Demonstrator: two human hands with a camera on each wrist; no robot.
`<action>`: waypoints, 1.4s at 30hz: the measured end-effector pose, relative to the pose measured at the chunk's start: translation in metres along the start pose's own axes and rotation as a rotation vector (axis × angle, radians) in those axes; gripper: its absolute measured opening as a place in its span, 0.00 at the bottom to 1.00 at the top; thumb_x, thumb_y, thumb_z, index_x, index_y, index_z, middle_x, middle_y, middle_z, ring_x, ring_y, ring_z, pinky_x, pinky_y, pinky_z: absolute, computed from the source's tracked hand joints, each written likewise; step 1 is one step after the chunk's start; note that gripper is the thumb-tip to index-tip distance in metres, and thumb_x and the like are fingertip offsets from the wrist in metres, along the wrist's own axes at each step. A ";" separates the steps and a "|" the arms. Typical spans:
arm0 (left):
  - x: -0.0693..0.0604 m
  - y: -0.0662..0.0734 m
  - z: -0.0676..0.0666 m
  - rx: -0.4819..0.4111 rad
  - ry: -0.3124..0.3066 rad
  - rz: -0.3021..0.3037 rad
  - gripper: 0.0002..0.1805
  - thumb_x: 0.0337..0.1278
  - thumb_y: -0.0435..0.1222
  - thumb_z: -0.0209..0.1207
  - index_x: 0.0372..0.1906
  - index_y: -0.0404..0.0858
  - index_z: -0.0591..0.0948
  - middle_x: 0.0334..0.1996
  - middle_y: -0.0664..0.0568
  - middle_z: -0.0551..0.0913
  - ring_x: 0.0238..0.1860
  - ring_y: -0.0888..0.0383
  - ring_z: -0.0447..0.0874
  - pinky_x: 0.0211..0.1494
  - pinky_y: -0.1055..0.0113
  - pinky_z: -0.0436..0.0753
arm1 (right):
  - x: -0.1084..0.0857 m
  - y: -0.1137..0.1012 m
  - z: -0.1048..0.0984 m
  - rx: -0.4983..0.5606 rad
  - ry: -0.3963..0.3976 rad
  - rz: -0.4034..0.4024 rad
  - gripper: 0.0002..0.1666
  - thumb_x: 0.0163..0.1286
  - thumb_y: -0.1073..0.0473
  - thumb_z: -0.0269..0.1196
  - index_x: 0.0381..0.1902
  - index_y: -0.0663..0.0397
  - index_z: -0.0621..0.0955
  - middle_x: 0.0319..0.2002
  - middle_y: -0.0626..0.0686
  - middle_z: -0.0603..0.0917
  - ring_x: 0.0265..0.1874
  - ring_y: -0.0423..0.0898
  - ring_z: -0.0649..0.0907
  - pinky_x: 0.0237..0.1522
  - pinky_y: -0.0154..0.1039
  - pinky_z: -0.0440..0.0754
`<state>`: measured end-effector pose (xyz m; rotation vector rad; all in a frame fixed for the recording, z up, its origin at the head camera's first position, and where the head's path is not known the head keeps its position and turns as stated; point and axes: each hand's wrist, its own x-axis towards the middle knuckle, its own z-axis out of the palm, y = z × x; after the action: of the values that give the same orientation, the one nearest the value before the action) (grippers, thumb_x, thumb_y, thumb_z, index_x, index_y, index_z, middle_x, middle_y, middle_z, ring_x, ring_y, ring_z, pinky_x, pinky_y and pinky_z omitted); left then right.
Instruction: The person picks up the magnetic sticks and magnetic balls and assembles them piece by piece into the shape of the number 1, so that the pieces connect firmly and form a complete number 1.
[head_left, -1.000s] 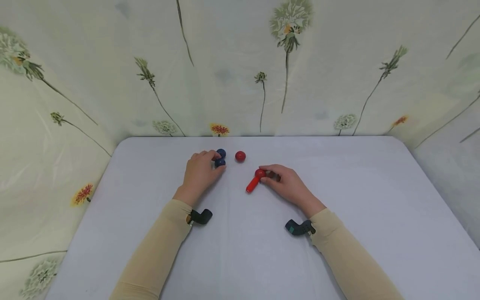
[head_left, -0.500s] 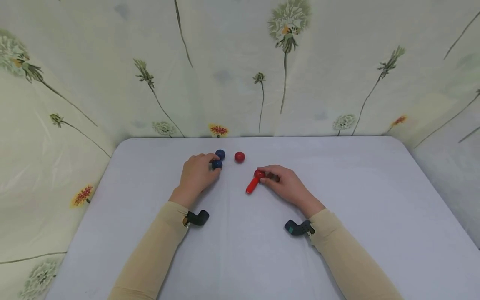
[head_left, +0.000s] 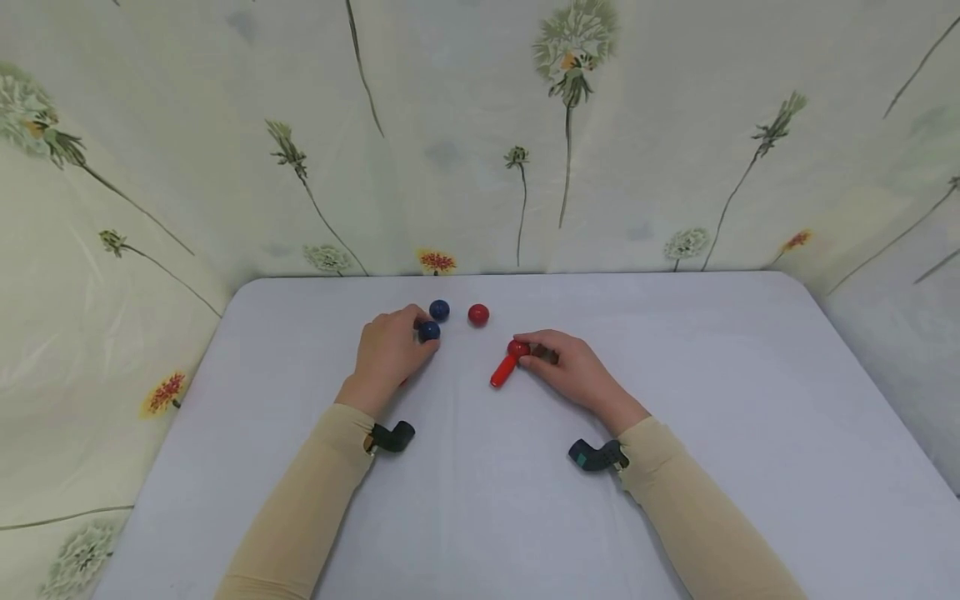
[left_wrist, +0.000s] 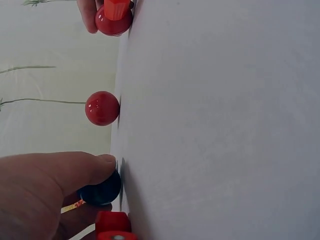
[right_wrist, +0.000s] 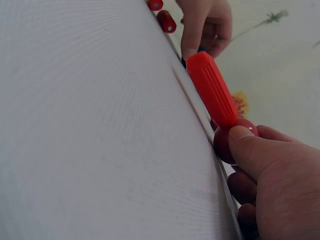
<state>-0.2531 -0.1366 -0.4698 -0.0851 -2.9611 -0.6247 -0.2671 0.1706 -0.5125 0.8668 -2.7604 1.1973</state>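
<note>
Left hand (head_left: 387, 352): reaches in from the lower left of the head view, its forearm in a tan sleeve (head_left: 296, 508) slanting up toward the middle, back of the hand uppermost.
Left fingers: curled, forefinger and thumb pinching a dark blue ball (head_left: 429, 332), left of centre in the head view.
Right hand (head_left: 567, 367): comes from the lower right, its forearm in a matching sleeve (head_left: 705, 508) slanting up and leftward, fingertips pointing left.
Right fingers: narrow, forefinger and thumb holding a glossy red ball (head_left: 517, 348) near the centre of the head view.
Red stick (head_left: 503, 372): meets that held ball at one end; it points lower left in the head view, upper left in the right wrist view.
Second blue ball (head_left: 439, 310): just above the pinched one in the head view; I cannot tell whether they touch.
Loose red ball (head_left: 478, 315): on the white table (head_left: 480, 508), upper middle of the head view, right of both blue balls.
Right wrist view only: two separate red pieces (right_wrist: 166, 21) at the top, near the left hand; the head view gives just a red sliver beside that hand.
Left wrist view: red shapes (left_wrist: 113, 225) at the bottom edge, below the pinched ball; one piece or two is unclear.
Backdrop (head_left: 450, 100): dandelion-printed cloth across the top of the head view.
</note>
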 end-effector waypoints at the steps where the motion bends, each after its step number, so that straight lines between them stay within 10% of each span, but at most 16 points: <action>1: 0.000 0.000 0.000 -0.003 -0.003 -0.002 0.21 0.55 0.47 0.69 0.50 0.43 0.81 0.41 0.50 0.86 0.42 0.48 0.80 0.50 0.52 0.75 | 0.000 0.000 0.000 0.001 -0.003 0.000 0.23 0.69 0.49 0.66 0.61 0.36 0.80 0.47 0.39 0.82 0.40 0.40 0.78 0.44 0.41 0.78; 29: -0.051 0.007 -0.006 -0.494 0.005 -0.008 0.21 0.57 0.48 0.68 0.53 0.48 0.78 0.45 0.59 0.83 0.40 0.61 0.79 0.44 0.62 0.79 | 0.001 -0.001 0.000 -0.014 -0.004 0.006 0.22 0.69 0.50 0.66 0.60 0.37 0.81 0.44 0.39 0.82 0.39 0.40 0.77 0.42 0.41 0.78; 42: -0.075 0.022 0.013 -0.518 -0.043 0.050 0.24 0.57 0.49 0.68 0.58 0.50 0.79 0.49 0.61 0.83 0.38 0.64 0.79 0.41 0.65 0.81 | 0.000 -0.001 0.001 -0.011 -0.002 0.023 0.22 0.68 0.50 0.67 0.60 0.37 0.81 0.44 0.39 0.82 0.39 0.41 0.77 0.42 0.41 0.78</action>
<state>-0.1786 -0.1140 -0.4823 -0.2156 -2.7437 -1.3760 -0.2663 0.1696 -0.5121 0.8376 -2.7837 1.1844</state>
